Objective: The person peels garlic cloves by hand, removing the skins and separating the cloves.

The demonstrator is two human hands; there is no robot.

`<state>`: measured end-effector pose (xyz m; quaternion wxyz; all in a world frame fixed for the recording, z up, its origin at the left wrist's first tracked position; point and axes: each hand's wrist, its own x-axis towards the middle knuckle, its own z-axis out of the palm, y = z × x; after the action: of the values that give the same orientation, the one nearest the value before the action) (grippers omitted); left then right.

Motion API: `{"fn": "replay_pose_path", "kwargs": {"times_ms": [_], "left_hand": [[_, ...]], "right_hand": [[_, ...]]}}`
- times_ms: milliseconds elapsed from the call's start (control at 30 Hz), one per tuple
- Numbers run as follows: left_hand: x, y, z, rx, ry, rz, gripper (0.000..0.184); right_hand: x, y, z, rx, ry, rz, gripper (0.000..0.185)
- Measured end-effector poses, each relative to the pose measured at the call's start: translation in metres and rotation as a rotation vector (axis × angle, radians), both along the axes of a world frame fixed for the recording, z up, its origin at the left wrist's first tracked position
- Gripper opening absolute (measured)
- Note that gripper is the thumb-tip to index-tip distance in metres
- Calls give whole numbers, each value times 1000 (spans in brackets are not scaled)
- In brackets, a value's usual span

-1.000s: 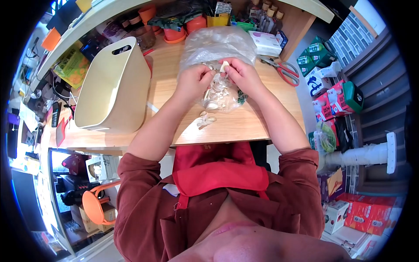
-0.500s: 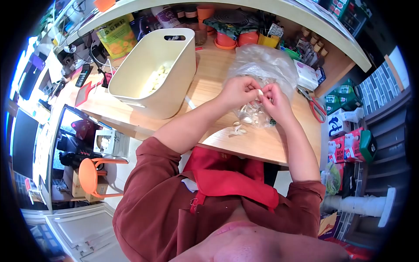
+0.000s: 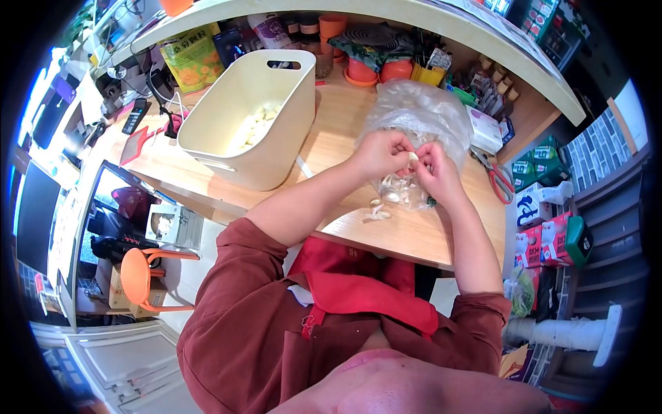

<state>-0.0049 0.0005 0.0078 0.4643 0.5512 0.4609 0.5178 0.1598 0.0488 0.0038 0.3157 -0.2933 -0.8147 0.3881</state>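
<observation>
My left hand [image 3: 385,154] and my right hand [image 3: 436,170] meet over the table, fingertips pinched on a small pale garlic clove [image 3: 413,157] between them. Just beneath them lies a clear plastic bag [image 3: 429,103] with garlic, partly hidden by my hands. Loose garlic skins [image 3: 376,214] are scattered on the wooden tabletop near its front edge. Left of my hands stands a cream plastic bin [image 3: 276,162]. Peeled garlic cloves [image 3: 254,127] lie on its bottom.
Red-handled scissors [image 3: 498,181] lie right of the bag. Behind it, under a shelf, are orange pots [image 3: 360,72] and several small bottles [image 3: 498,83]. A yellow pouch [image 3: 189,61] stands behind the bin; a remote control [image 3: 136,116] and a red dustpan-like item [image 3: 133,147] lie to its left.
The view has shifted slightly, so the table things appear a little lower. Both hands stay together at the clove, which now shows more between the fingertips.
</observation>
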Motion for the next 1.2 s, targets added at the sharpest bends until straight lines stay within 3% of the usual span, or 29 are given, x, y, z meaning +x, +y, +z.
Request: {"fn": "replay_pose_path", "kwargs": {"times_ms": [233,400,633,1033,1200], "left_hand": [[-4,4,-3,-19,-77,-48,10],[-2,5,-5,-78,-155,-54,11],[-2,7,-9,-55,-115,-29,12],[-1,2,1,-126,-97,-39,9],[-2,3,-3,-96,-14,-22,7]], "right_hand": [[3,7,-4,-105,52,14,18],[3,13,-12,-22,67,60,18],[4,11,-10,-183,105,75,18],[6,8,2,-213,22,18,20],[6,9,-3,-71,12,65,21]]}}
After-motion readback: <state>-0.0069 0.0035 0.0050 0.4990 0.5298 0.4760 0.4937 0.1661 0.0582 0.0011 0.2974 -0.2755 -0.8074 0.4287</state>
